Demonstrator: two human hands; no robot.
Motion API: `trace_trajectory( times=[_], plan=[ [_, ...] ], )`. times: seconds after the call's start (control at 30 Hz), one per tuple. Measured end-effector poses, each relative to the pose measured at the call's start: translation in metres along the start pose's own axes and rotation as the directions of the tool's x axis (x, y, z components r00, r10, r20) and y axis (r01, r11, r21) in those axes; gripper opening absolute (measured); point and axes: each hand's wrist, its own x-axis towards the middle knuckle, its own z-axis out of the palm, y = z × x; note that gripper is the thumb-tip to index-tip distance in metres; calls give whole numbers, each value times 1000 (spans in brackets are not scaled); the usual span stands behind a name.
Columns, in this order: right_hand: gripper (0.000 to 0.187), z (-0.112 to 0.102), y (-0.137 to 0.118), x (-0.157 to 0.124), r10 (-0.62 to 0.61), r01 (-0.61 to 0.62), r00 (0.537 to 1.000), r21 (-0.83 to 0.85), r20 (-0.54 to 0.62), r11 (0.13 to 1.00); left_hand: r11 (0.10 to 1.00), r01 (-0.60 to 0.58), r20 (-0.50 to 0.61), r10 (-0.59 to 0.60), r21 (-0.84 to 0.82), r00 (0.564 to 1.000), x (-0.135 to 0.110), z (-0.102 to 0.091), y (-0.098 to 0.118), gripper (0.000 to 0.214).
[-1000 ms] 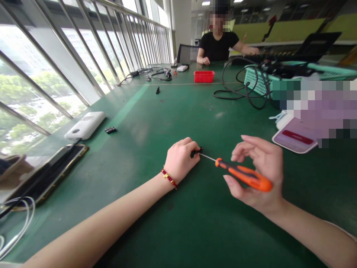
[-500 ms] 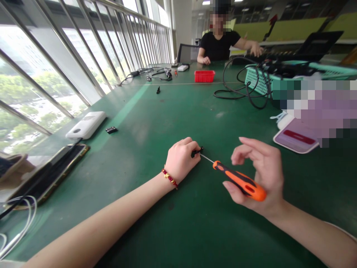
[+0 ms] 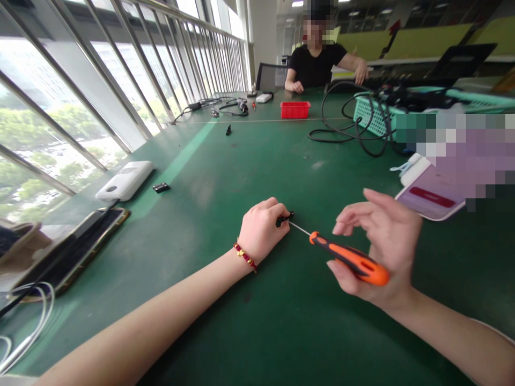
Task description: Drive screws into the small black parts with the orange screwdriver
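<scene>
My left hand [image 3: 261,230], with a red bead bracelet at the wrist, is closed in a pinch on a small black part [image 3: 285,219] resting on the green table [image 3: 257,161]. My right hand [image 3: 382,246] holds an orange and black screwdriver [image 3: 348,259] against the palm and thumb, its upper fingers spread loosely. The thin metal shaft points left and its tip meets the black part.
A white power bank [image 3: 124,180], a small black piece [image 3: 161,187] and a phone [image 3: 72,249] with white cables lie at the left. A phone [image 3: 428,193] lies at the right. Farther off are a red tray [image 3: 295,109], black cables, a teal basket [image 3: 374,115] and a seated person [image 3: 317,59].
My right hand has shifted its fingers on the screwdriver handle, which tilted slightly. My left hand and the black part stayed put. The person at the far end drew an arm in.
</scene>
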Motion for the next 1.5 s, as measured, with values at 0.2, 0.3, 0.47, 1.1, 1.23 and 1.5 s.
trace_trajectory(
  times=[0.2, 0.3, 0.47, 1.1, 1.23, 1.5],
  plan=[
    [32, -6, -9, -1, -8, 36, 986, -164, 166, 986, 1000, 1, -3, -1, -1, 1000, 0, -1, 1, 9],
    [44, -4, -5, -2, -14, 27, 995, -140, 97, 990, 1000, 0, -2, 0, -6, 1000, 0, -1, 1, 9],
    [69, -1, 2, 1, -20, 19, 1000, -62, -13, 998, 1000, 2, 1, -2, -8, 1000, 0, 0, 0, 10],
    [49, -5, -4, 1, 5, 18, 991, -167, 135, 986, 1000, 6, 11, -5, -10, 1000, 0, -1, 1, 9],
    [25, -6, -10, 0, 0, 38, 980, -187, 199, 982, 1000, 3, 8, -3, -2, 1000, 0, -1, 0, 9],
    [79, -1, 1, 1, -14, 14, 1000, -27, 20, 1000, 1000, -4, 8, 4, 3, 1000, 1, 0, -1, 9]
  ],
)
